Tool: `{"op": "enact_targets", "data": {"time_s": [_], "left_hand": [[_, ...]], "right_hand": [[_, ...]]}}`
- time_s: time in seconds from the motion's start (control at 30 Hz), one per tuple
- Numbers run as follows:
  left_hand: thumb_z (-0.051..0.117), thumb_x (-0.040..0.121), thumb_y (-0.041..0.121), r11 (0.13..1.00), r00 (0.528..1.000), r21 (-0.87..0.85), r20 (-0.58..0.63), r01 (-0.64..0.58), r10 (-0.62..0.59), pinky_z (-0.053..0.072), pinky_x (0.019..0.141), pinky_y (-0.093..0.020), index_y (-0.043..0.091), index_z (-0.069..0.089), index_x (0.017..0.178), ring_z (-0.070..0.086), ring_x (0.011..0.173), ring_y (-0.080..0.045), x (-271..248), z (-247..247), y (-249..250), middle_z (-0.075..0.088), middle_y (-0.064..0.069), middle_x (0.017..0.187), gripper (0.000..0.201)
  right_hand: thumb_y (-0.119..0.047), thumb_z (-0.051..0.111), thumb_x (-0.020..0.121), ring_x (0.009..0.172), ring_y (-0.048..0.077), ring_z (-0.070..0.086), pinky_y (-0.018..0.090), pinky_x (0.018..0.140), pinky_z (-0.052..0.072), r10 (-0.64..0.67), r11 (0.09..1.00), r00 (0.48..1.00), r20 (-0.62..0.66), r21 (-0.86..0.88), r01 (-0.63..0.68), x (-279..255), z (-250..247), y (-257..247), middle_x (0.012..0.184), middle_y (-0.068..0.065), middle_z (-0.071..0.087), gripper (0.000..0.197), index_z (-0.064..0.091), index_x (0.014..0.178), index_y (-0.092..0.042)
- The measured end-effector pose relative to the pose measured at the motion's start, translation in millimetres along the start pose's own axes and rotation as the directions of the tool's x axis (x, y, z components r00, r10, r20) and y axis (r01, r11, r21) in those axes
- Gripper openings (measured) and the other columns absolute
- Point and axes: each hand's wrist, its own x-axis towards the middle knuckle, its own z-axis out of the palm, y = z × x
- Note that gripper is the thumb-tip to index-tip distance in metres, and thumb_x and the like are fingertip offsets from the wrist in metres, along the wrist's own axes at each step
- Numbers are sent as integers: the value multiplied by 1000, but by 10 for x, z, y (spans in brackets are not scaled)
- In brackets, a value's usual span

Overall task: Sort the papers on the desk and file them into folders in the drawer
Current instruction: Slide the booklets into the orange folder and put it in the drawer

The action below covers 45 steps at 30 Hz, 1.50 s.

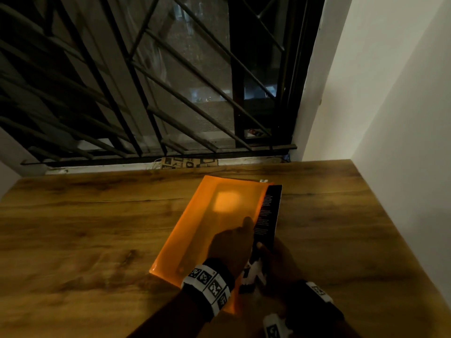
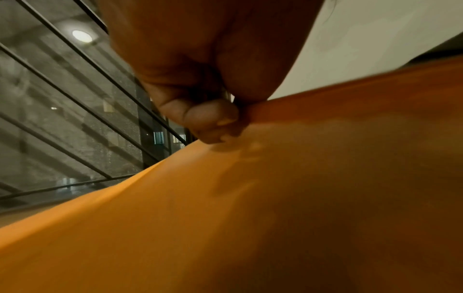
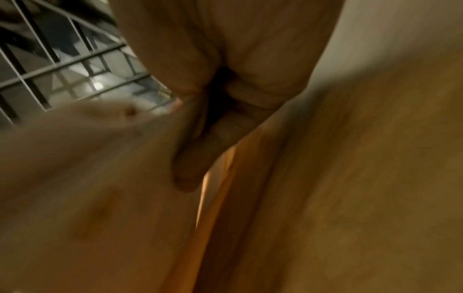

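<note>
Orange folder [image 1: 214,230] on wooden worktop [image 1: 85,228]: left hand [image 1: 231,247] fingers [image 2: 208,119] pinch its right edge; right hand [image 1: 275,259] fingers [image 3: 190,168] clamp dark paper [image 1: 267,213] there.

The flat translucent plastic folder [image 1: 210,228] is glowing orange, with a paler orange square patch showing near its far end, and the thin printed sheet [image 1: 268,213] along its right edge is showing black with rows of pale lettering. The wooden desk top [image 1: 97,228] is showing a warm brown grain with darker streaks and knots. The wrist bands [image 1: 212,286] are showing white with black square code patterns, the metal window grille [image 1: 146,93] is showing black, and the wall [image 1: 390,93] is showing plain white.
</note>
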Motion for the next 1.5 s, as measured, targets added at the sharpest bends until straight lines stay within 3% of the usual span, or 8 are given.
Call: {"op": "enact_targets", "data": {"time_s": [0.17, 0.23, 0.33, 0.43, 0.6, 0.97, 1.2, 1.5], "left_hand": [[38, 104, 28, 996, 999, 81, 11, -43, 43, 44, 57, -39, 7, 29, 138, 69, 84, -31, 61, 67, 76, 67, -10, 104, 41], [38, 104, 29, 994, 999, 103, -17, -43, 45, 40, 51, -35, 7, 30, 138, 69, 82, -29, 86, 60, 47, 67, -9, 103, 41], [37, 104, 27, 991, 999, 127, -18, -46, 49, 38, 54, -35, 5, 29, 141, 69, 86, -32, 105, 13, 30, 67, -12, 107, 43], [65, 90, 31, 990, 996, 124, 66, -73, 65, 35, 42, -28, 4, 50, 126, 69, 57, -24, 117, 3, 13, 70, -7, 79, 47], [84, 65, 36, 978, 994, 181, 42, -105, 99, 29, 31, -25, 10, 46, 106, 58, 35, -20, 164, 45, 136, 63, -1, 54, 62], [31, 103, 39, 1000, 999, -8, 32, -14, 14, 47, 78, -44, 18, 46, 122, 61, 105, -35, 52, 202, -166, 56, -7, 120, 32], [38, 94, 61, 992, 960, 41, 251, 119, -126, 38, 104, -48, 29, 18, 152, 29, 138, -37, -474, 552, -390, 18, -7, 157, 70], [16, 61, 79, 995, 971, -68, 233, 77, -59, 22, 115, -58, 53, -2, 149, 3, 152, -33, -590, 864, -487, -5, 4, 164, 94]], "right_hand": [[-44, 43, 101, 97, -5, 63, 6, 76, 48, 14, 980, 997, 71, -199, 1, 138, 141, -22, 119, -6, 58, 49, 41, 140, -14], [-66, 43, 92, 114, 9, 58, 12, 89, 44, -7, 913, 997, 75, -406, 37, 208, 104, 40, 132, -2, 54, 75, 38, 147, -15], [-25, 50, 101, 83, 20, 67, 34, 73, 57, 17, 906, 995, -98, -420, -57, 294, -35, 128, 100, 8, 69, 25, 57, 124, -16], [-11, 52, 100, 68, 8, 68, 19, 63, 55, 22, 835, 998, -62, -547, -52, 328, -92, 160, 83, 5, 68, 19, 55, 115, -21], [-28, 55, 98, 128, 23, 54, 28, 103, 45, 17, 667, 1000, -5, -745, -15, 252, 73, -46, 137, 6, 57, 48, 46, 142, -10], [-17, 53, 95, 104, 29, 63, 41, 91, 50, -226, 741, 919, -323, -669, -53, 179, -318, -204, 114, 8, 67, 28, 61, 122, -17], [-21, 52, 95, 144, 16, 36, 33, 118, 30, -169, 228, 873, 457, -844, 486, 307, -369, -296, 145, -5, 54, 36, 66, 125, -33], [-35, 33, 104, 153, 10, 13, 54, 120, 4, 146, -137, 948, 284, -943, 304, -12, -469, -265, 166, -11, 15, 51, 25, 154, -37]]}}
